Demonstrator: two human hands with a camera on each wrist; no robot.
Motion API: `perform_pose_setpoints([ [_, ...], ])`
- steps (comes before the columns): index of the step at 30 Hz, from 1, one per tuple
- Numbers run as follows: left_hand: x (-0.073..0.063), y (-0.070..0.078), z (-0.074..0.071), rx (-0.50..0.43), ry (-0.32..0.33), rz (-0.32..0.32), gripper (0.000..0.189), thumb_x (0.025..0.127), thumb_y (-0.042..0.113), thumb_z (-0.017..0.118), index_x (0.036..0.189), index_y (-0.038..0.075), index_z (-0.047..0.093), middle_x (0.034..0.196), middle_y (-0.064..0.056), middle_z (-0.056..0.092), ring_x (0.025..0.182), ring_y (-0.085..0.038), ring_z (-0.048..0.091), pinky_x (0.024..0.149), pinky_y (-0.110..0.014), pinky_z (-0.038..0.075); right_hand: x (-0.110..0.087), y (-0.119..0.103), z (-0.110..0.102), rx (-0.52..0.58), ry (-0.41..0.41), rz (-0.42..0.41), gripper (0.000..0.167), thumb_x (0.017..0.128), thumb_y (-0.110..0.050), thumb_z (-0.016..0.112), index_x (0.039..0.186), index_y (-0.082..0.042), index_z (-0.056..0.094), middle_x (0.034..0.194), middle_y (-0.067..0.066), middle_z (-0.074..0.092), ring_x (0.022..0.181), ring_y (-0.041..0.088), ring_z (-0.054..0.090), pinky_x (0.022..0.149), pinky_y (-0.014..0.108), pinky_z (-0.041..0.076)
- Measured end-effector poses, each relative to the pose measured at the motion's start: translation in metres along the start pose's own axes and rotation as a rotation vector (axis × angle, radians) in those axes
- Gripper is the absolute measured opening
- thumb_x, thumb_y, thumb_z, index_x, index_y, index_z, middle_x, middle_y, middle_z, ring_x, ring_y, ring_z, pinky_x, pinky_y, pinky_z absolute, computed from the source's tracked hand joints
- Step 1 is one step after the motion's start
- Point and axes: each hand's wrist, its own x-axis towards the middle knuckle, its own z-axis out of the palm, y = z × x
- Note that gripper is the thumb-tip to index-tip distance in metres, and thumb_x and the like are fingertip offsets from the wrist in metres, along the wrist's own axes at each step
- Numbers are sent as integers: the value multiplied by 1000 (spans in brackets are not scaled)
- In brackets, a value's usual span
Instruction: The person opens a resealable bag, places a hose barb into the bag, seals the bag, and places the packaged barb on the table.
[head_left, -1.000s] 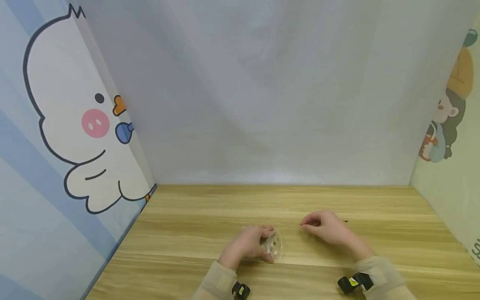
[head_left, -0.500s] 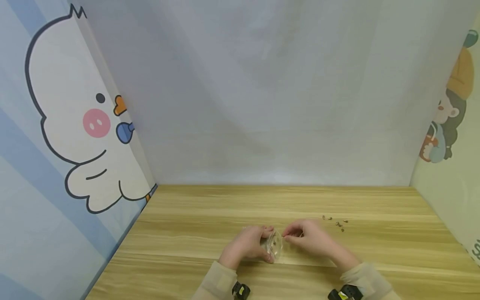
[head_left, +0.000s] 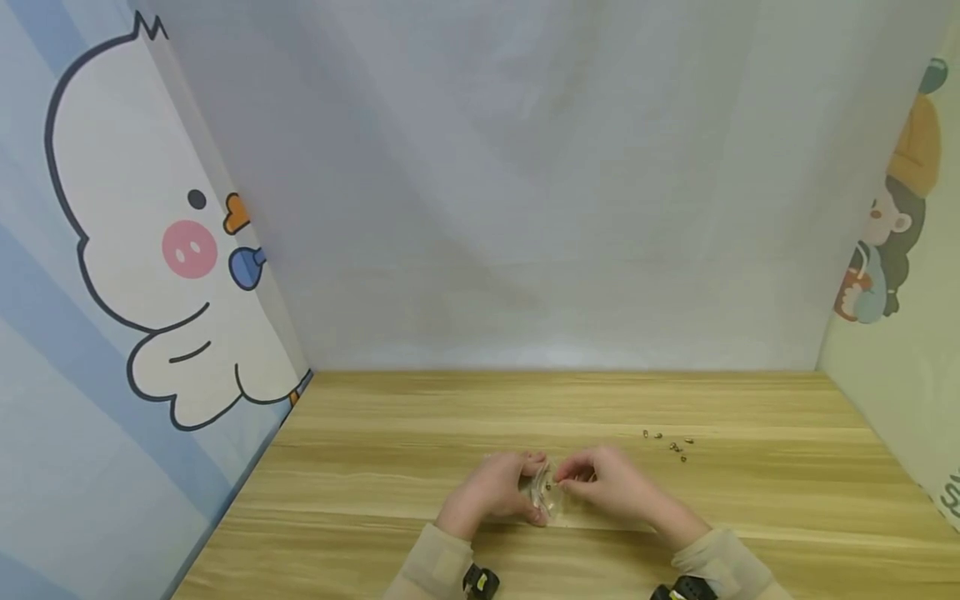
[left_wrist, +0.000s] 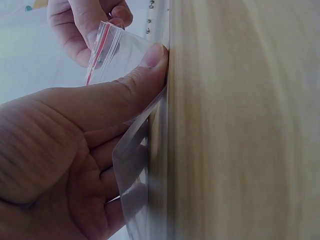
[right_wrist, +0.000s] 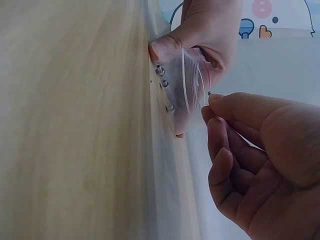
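Note:
A clear plastic zip bag [right_wrist: 181, 95] with a red line along its mouth lies on the wooden table, its opening spread towards the right. My left hand [head_left: 491, 490] holds it from the left, thumb and fingers squeezing its sides. Inside show several small shiny metal pieces [right_wrist: 160, 70]. At the bag's mouth, my right hand [head_left: 611, 485] pinches another small metal piece [right_wrist: 209, 93] between thumb and forefinger; the fingers cover most of it, so I cannot tell its exact kind. The other right fingers are curled loosely below.
Several more small metal pieces [head_left: 675, 448] lie scattered on the wooden table [head_left: 420, 408], behind and to the right of my right hand. A pale curtain [head_left: 525, 208] rises at the table's back edge, with printed cartoon panels at both sides.
My right hand has moved left, from near the scattered metal pieces to the bag's mouth, uncovering those pieces. The left hand and the bag have stayed in place.

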Motion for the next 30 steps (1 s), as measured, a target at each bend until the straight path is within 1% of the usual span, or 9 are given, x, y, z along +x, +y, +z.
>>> perform_pose_setpoints([
  [7,0,1,0,7,0,-3,77,67,30,101,136,13,73,155,4,59,147,-29,51,124,-47,38,-1,-1,-1,-2,2,-8,8,96,-8,76,102,-5,80,90,-9,75,75,3,64,68,24,59],
  [10,1,1,0,6,0,-3,77,67,30,101,137,12,73,155,4,58,147,-29,51,124,-46,38,-1,-2,-2,-2,4,4,8,96,-8,76,103,-5,80,90,-8,75,75,4,64,68,24,58],
  [19,2,1,-1,-17,6,-6,77,67,27,102,137,12,73,155,4,59,147,-31,50,125,-48,37,-1,-5,-5,25,-3,-1,8,96,-7,77,103,-4,80,89,-5,75,74,4,63,66,24,58],
  [23,1,1,0,-25,5,-5,76,66,27,102,135,12,74,154,3,59,146,-31,51,124,-48,38,-2,-5,-6,8,-2,11,10,96,-9,77,104,-4,81,89,-6,76,74,5,64,67,24,58],
  [30,1,1,0,-26,12,-3,78,66,26,102,137,12,73,154,4,60,146,-32,52,124,-49,39,-4,-3,-11,8,-2,24,12,96,-10,77,106,-7,81,94,-5,77,79,7,65,70,25,58],
])
